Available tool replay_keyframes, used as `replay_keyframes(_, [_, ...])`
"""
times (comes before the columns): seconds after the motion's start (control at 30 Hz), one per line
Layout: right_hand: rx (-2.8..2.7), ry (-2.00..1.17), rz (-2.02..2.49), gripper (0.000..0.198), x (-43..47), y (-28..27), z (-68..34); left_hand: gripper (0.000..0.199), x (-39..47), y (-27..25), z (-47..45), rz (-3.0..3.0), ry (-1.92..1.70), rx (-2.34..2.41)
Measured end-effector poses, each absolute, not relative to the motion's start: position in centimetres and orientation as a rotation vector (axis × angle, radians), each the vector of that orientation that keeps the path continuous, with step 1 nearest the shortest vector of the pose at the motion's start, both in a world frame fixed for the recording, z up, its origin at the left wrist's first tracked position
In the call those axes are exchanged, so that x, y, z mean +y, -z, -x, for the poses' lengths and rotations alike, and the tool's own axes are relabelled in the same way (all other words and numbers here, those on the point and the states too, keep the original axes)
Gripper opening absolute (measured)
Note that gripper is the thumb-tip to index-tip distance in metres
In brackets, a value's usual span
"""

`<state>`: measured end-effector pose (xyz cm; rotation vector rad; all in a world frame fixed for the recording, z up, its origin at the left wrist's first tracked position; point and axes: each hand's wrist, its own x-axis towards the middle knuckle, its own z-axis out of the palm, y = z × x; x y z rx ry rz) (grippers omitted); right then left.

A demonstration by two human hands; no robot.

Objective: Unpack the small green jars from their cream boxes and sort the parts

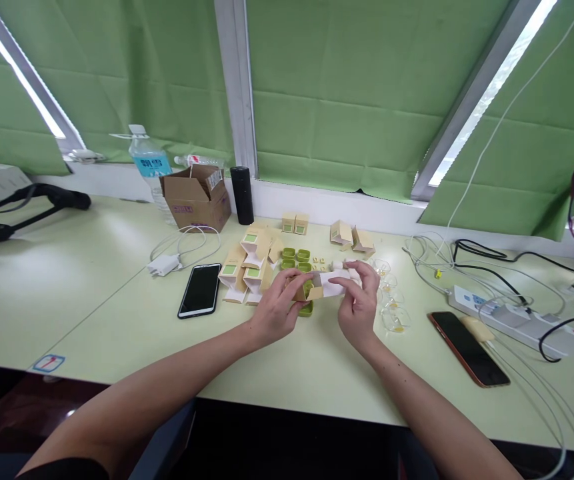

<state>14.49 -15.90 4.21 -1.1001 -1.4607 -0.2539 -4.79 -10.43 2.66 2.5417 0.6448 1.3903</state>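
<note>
My left hand [277, 305] grips a small cardboard box [315, 292] by its side, fingers wrapped round it. The box is tilted with an end open, and something green shows inside. At the right of the box, my right hand [359, 303] has curled fingers on its white inner flap [333, 285]. Just behind the box stand small green square cups [289, 253] and several tiny yellowish pieces [319, 261]. Beneath the box a green cup [307, 309] is partly hidden. Clear plastic pieces [395, 319] lie in a row to the right of my right hand.
Open small boxes [234, 270] cluster at the left; two closed ones [295, 223] and two open-flapped ones [341, 233] stand by the wall. Phones lie on the left [200, 291] and right [469, 348]. A power strip [517, 320] with tangled cables occupies the right. A carton [197, 199] stands behind.
</note>
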Motion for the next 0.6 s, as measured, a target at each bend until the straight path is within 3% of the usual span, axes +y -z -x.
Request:
replay_keyframes(0.13, [-1.603,0.322,1.122,0.051,-16.0,-3.8,-14.1,0.069,-10.5,-2.6,4.8,-2.586,-1.380,0.679])
replay_keyframes(0.37, [-1.629,0.323,1.096,0.013,-16.6,-4.3,-13.7,0.071,-10.1,-2.4,4.9,-2.579,-1.453,0.727])
replay_keyframes(0.5, [-1.629,0.293,1.109,0.025,-16.4,-4.0,-13.6,0.070,-10.1,-2.5,4.9,-2.664,-1.506,0.713])
replay_keyframes(0.6, [-1.615,0.213,1.175,0.018,-16.3,-3.8,-13.3,0.068,-10.4,-2.6,4.9,-2.793,-1.567,0.662])
